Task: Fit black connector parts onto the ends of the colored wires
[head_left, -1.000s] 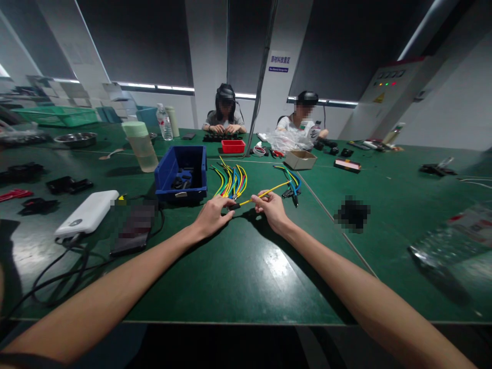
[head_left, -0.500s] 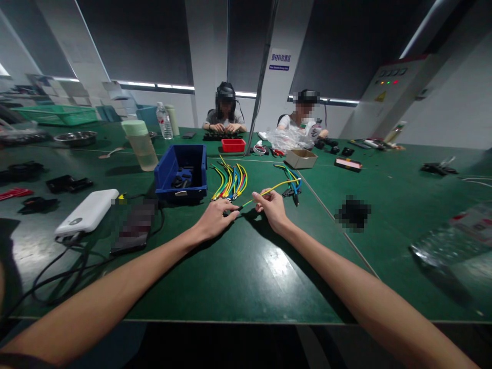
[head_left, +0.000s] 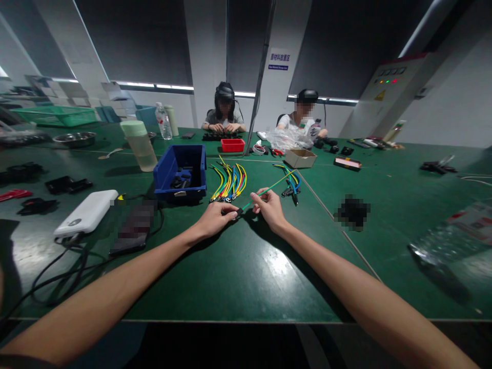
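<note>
A person's bare forearms stretch from the lower corners over a green table (head_left: pixel 246 287). The left hand (head_left: pixel 216 219) pinches a black end piece (head_left: pixel 239 213) between thumb and fingers. The right hand (head_left: pixel 270 211), just beside it, holds a thin green wire (head_left: pixel 275 184) between thumb and fingertips. This wire runs from the black piece through the right hand and slants up and away, its far end over a small group of wires (head_left: pixel 295 185); whether it touches them cannot be told. Just beyond the left hand lies a fanned bundle of wires (head_left: pixel 232 178), mostly yellow, green and blue. To its left stands a blue bin (head_left: pixel 160 175) with dark parts (head_left: pixel 180 181) inside. Farther left are a white power bank (head_left: pixel 86 212) and a bottle with a pale green lid (head_left: pixel 139 148). Across the table, two people sit behind a red tray (head_left: pixel 232 147) and an open cardboard box (head_left: pixel 299 161)
</note>
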A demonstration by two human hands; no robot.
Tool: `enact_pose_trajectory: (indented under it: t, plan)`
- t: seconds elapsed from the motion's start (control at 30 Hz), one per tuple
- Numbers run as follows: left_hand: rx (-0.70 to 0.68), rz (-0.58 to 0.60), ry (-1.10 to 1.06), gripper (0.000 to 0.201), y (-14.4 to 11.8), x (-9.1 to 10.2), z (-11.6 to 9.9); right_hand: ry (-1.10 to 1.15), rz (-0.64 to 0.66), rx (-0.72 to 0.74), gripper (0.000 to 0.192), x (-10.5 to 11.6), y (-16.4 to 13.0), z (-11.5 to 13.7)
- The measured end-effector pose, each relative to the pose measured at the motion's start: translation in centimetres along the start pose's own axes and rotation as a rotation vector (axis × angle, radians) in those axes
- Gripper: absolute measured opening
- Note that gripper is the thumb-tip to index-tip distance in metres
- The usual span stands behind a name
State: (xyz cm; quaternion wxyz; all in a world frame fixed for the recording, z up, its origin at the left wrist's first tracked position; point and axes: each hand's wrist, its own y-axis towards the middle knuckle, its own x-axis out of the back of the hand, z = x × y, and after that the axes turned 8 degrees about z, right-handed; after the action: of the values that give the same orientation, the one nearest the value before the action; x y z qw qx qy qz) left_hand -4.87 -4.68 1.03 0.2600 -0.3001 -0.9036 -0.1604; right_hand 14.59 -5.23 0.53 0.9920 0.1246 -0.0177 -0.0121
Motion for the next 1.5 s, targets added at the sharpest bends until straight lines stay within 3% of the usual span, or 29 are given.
enact_pose_trajectory:
  t: [0.23, 0.53, 0.9, 1.3, 1.5]
  plan:
    - [0.009, 0.008, -0.067, 0.026, 0.1, -0.1, 0.3, -0.013, 0.060, 0.002, 0.036, 0.0, 0.2, -0.3]
    - [-0.016, -0.038, -0.172, 0.020, 0.2, 0.1, 0.4, -0.113, 0.292, 0.009, 0.042, -1.3, -1.5, 0.4]
    - [0.051, 0.000, -0.218, 0.014, -0.1, 0.1, -0.8, -0.191, 0.340, 0.050, 0.046, -1.4, -1.9, 0.8]
    - [-0.077, -0.011, 0.118, 0.024, -0.4, -0.1, -0.9, -0.306, 0.286, 0.070, 0.059, -1.1, -1.7, 1.2]
    - [-0.182, -0.121, 0.410, 0.020, -0.4, 0.2, 0.0, -0.355, 0.237, 0.056, 0.061, -0.3, -1.1, 1.0]
